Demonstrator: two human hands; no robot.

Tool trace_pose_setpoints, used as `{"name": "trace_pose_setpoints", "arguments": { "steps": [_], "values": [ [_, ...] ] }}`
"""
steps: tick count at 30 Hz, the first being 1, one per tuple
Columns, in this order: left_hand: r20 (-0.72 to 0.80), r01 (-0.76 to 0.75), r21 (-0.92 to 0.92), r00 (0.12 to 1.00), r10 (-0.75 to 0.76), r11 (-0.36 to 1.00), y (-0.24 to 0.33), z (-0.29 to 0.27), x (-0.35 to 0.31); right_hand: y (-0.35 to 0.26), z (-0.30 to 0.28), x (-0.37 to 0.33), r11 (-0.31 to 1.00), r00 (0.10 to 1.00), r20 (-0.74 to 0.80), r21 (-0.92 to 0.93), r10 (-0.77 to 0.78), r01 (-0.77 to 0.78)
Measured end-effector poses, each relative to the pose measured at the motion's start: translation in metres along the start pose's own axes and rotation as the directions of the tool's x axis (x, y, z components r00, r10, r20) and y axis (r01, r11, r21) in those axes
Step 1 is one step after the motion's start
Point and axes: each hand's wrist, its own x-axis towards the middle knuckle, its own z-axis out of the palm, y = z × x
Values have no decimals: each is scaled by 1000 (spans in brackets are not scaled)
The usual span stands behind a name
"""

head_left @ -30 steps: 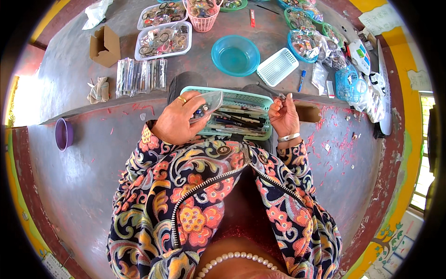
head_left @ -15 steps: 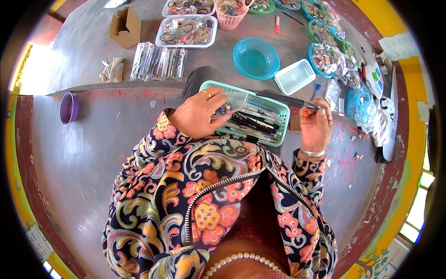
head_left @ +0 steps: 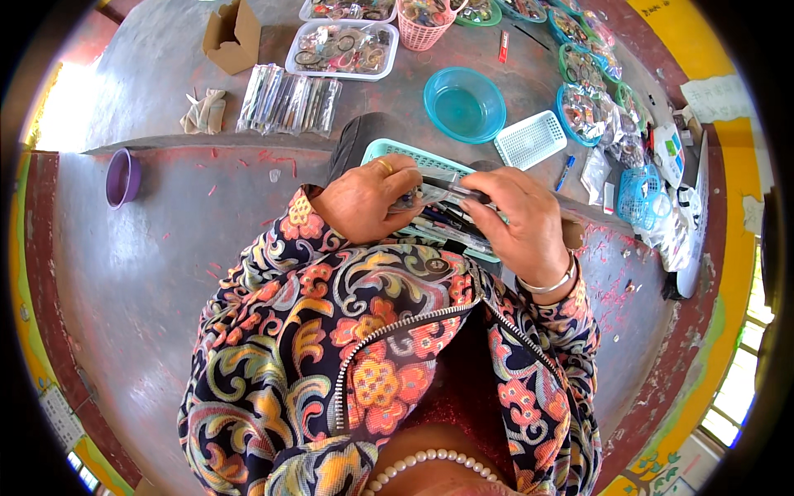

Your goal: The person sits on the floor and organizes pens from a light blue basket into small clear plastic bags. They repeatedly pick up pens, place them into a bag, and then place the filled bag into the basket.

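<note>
My left hand is closed on a clear plastic bag, with the ends of several pens bunched inside it near my fingers. My right hand pinches a dark pen between thumb and fingers. The pen reaches the bag's mouth; whether its tip is inside I cannot tell. Both hands are over a pale green basket, which holds loose black and white pens. My hands hide much of the basket.
Several bagged pens lie on the raised ledge, beside cloth gloves and a cardboard box. A blue basin, a flat mint basket and a blue marker are beyond my hands. A purple basin stands at left.
My right hand has moved left and brought the pen from beside the basket to the bag's mouth. My left hand still holds the bag. The whole view has shifted slightly.
</note>
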Motion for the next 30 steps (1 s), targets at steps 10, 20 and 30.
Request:
{"name": "trace_pose_setpoints", "arguments": {
  "steps": [10,20,30],
  "values": [
    [-18,0,-35,1000,-1,999,-5,4,0,9,35,13,990,990,142,-139,2,18],
    [-98,24,-64,995,-30,998,-4,5,-2,39,6,-7,842,896,9,339,443,-420],
    [-131,-121,-18,984,118,992,-16,8,-1,97,56,-66,768,889,174,-589,423,-250]
  ]
}}
